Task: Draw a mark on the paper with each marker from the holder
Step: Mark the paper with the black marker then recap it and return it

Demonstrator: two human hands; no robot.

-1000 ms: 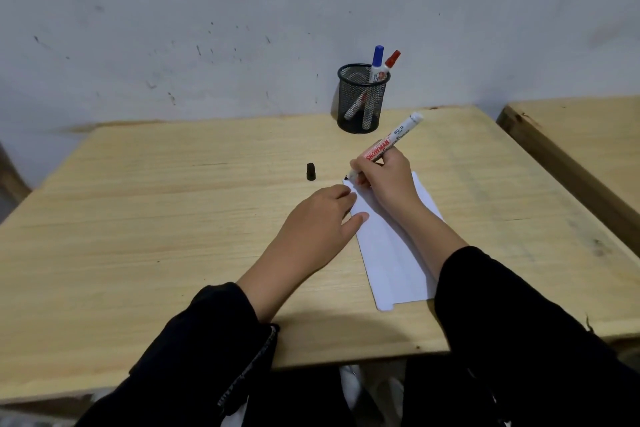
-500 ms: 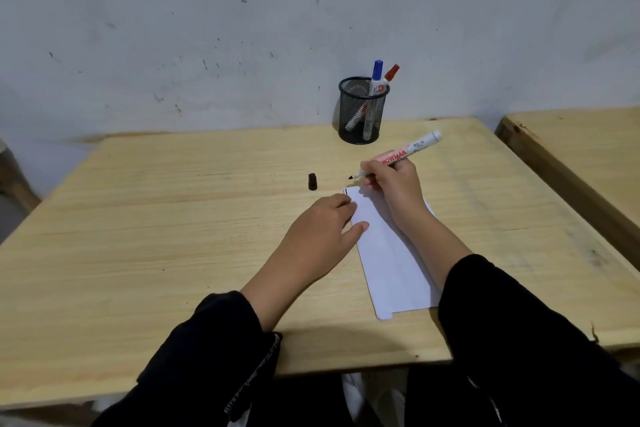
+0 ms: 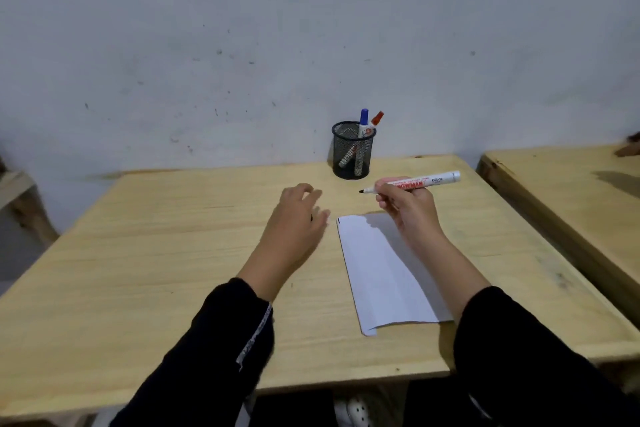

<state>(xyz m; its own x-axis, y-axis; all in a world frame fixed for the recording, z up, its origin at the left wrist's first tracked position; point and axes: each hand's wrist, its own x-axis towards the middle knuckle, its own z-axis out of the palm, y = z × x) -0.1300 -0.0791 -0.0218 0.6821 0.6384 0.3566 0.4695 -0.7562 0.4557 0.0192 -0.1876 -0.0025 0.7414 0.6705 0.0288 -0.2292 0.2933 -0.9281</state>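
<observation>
A white sheet of paper [image 3: 384, 274] lies on the wooden table [image 3: 173, 253], with a short dark mark at its far left corner. My right hand [image 3: 408, 208] holds an uncapped white marker with a black tip [image 3: 420, 183] above the paper's far edge, tip pointing left. My left hand [image 3: 298, 215] hovers left of the paper with fingers spread, over the spot where the black cap lay; only a dark sliver shows under it. A black mesh holder [image 3: 353, 151] at the table's far edge holds a blue-capped marker [image 3: 363, 121] and a red-capped marker [image 3: 377, 118].
A grey wall rises right behind the table. A second wooden table [image 3: 571, 191] stands close on the right, separated by a narrow gap. Black sleeves cover both forearms.
My right hand lifted the marker off the paper and turned it level. My left hand left the paper's corner and moved forward over the black cap.
</observation>
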